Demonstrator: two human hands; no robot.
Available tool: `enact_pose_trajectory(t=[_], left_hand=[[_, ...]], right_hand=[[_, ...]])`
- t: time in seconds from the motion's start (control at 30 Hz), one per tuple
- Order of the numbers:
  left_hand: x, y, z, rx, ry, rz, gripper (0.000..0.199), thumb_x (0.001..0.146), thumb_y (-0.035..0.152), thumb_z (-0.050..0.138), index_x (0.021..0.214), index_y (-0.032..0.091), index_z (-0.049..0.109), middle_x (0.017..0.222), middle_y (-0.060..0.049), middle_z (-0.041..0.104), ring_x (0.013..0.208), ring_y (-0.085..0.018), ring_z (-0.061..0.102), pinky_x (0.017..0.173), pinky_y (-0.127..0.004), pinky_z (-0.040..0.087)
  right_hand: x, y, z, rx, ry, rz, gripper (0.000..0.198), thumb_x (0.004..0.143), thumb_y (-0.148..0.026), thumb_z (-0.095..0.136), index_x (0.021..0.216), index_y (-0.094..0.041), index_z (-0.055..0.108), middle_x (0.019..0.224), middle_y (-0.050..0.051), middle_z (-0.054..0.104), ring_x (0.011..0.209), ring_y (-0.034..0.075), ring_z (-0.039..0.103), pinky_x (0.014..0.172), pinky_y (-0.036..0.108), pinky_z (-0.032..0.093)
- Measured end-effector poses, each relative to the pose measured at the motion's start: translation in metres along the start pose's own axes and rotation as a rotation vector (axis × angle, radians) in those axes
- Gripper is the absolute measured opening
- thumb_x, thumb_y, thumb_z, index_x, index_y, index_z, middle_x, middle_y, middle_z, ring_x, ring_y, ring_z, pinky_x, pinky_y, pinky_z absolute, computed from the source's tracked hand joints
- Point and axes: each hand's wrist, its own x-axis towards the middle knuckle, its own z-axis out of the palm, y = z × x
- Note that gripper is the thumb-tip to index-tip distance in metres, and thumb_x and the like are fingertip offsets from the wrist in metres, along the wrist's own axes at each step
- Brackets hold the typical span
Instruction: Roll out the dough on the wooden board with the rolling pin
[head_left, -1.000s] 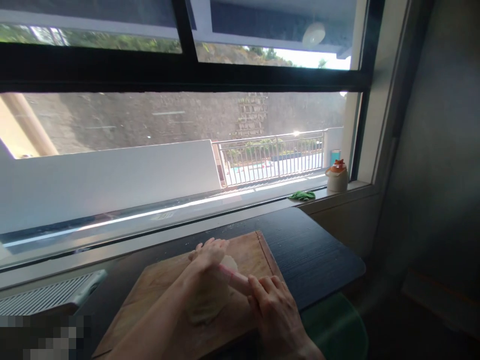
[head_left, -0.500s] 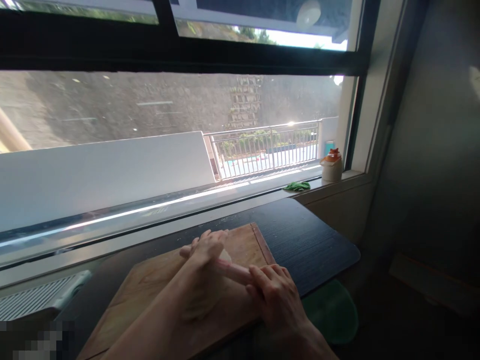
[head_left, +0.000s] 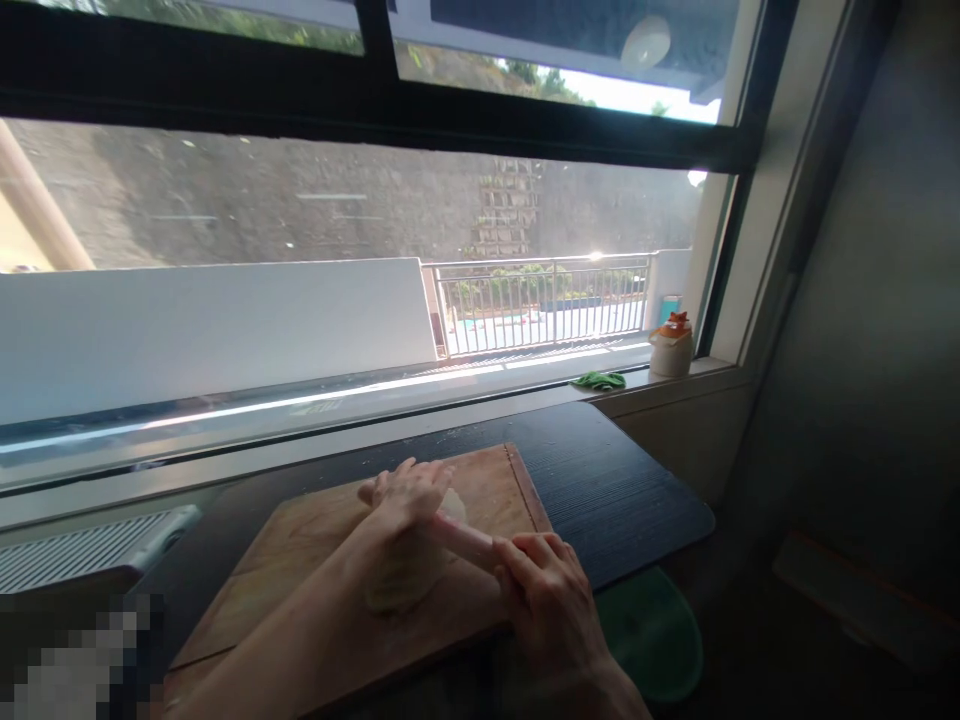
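A pale rolling pin [head_left: 466, 541] lies slantwise over a flat piece of dough [head_left: 405, 580] on a wooden board [head_left: 300, 550]. My left hand [head_left: 411, 492] lies over the pin's far end, its fingers curved onto it. Around the near end, my right hand [head_left: 541, 580] is closed. Dough shows on both sides of the pin; my left forearm and the pin cover part of it.
Beneath the board is a dark table [head_left: 615, 480] by a window. On the sill are a green cloth [head_left: 600, 381] and a white container [head_left: 671, 350] with an orange top. A green stool [head_left: 656, 635] stands below the table's near edge; a slatted white appliance [head_left: 97, 550] is at left.
The camera view has tilted slightly. Both hands keep their hold on the rolling pin, which has shifted only a little. More of the dough's near part shows beside my left forearm.
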Motion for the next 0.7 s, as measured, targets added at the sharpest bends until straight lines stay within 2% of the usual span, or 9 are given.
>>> enact_pose_trajectory(t=[0.17,0.27,0.4,0.5,0.6,0.7], left_hand=[[-0.002,0.0,0.0,-0.028,-0.02,-0.053,0.038,0.089,0.038,0.056,0.121,0.017,0.054,0.123,-0.009,0.056,0.106,-0.021,0.057,0.09,-0.045,0.05],[0.019,0.004,0.01,-0.07,-0.022,-0.085,0.044,0.091,0.044,0.05,0.127,0.019,0.051,0.131,-0.01,0.053,0.117,-0.025,0.052,0.099,-0.051,0.043],[0.056,0.019,0.023,-0.14,-0.024,-0.126,0.06,0.094,0.057,0.024,0.137,0.02,0.042,0.139,-0.013,0.049,0.131,-0.03,0.04,0.108,-0.057,0.029],[0.073,0.031,0.025,-0.18,-0.039,-0.111,0.065,0.091,0.06,0.02,0.138,0.02,0.042,0.144,-0.013,0.045,0.136,-0.031,0.034,0.11,-0.057,0.023],[0.071,0.031,0.023,-0.19,-0.072,-0.112,0.067,0.09,0.058,0.019,0.14,0.019,0.04,0.146,-0.013,0.043,0.139,-0.032,0.029,0.11,-0.06,0.019],[0.052,0.018,0.021,-0.169,-0.133,-0.137,0.067,0.09,0.056,0.019,0.142,0.019,0.038,0.148,-0.01,0.041,0.141,-0.034,0.025,0.109,-0.064,0.016]], right_hand=[[-0.006,0.01,0.003,0.029,0.017,-0.035,0.031,0.093,-0.022,0.049,0.122,-0.031,0.056,0.101,0.0,0.064,0.092,0.018,0.055,0.086,0.032,0.039],[-0.001,0.021,0.007,0.03,0.042,-0.055,0.03,0.093,-0.025,0.051,0.122,-0.027,0.056,0.1,0.001,0.065,0.091,0.019,0.055,0.085,0.033,0.037],[0.009,0.034,0.01,-0.002,0.071,-0.034,0.023,0.095,-0.028,0.047,0.114,-0.028,0.06,0.093,0.0,0.066,0.086,0.018,0.056,0.082,0.033,0.036],[0.012,0.041,0.014,-0.037,0.1,-0.003,0.024,0.096,-0.03,0.042,0.109,-0.028,0.062,0.088,0.0,0.066,0.082,0.018,0.057,0.08,0.033,0.036],[0.009,0.042,0.017,-0.069,0.126,-0.032,0.026,0.096,-0.033,0.041,0.112,-0.029,0.061,0.087,0.001,0.066,0.081,0.019,0.058,0.078,0.032,0.038],[0.004,0.031,0.017,-0.066,0.155,-0.073,0.027,0.094,-0.032,0.044,0.116,-0.03,0.059,0.091,0.001,0.065,0.082,0.018,0.058,0.077,0.031,0.04]])
